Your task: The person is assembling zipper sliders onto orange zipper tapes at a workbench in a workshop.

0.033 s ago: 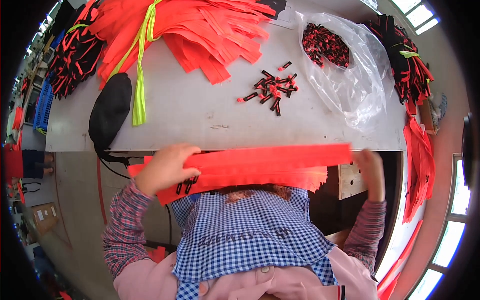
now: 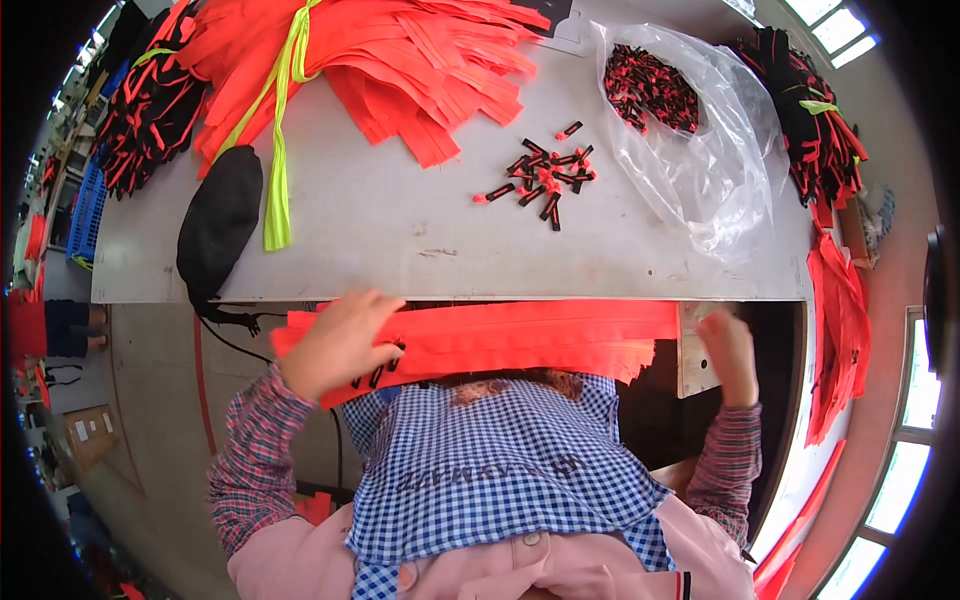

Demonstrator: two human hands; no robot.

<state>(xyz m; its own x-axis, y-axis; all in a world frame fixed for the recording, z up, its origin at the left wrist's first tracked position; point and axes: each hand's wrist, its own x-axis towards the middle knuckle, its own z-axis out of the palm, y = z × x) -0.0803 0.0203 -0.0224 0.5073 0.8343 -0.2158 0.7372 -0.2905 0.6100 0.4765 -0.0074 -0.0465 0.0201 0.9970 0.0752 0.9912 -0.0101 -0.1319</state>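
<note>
A stack of long red zippers [image 2: 520,337] lies across my lap, just in front of the table edge. Small black pulls [image 2: 378,372] show near its left end. My left hand [image 2: 345,345] is over that end, thumb and fingers apart, and looks open. Off the right end, not touching the stack, is my right hand [image 2: 728,355]; its fingers are curled in and nothing shows in them. On the table lies a loose heap of small black tabs with red ends [image 2: 548,178].
A big bundle of red strips [image 2: 400,70] tied with a yellow-green band [image 2: 280,180] fills the back left. Next to it is a black pouch [image 2: 222,215]. A clear plastic bag [image 2: 700,180] of tabs stands back right, with black-and-red bundles [image 2: 815,120] beyond.
The top red zipper has come down toward me onto the stack. My right hand has let go of its right end, and my left fingers have lifted a little.
</note>
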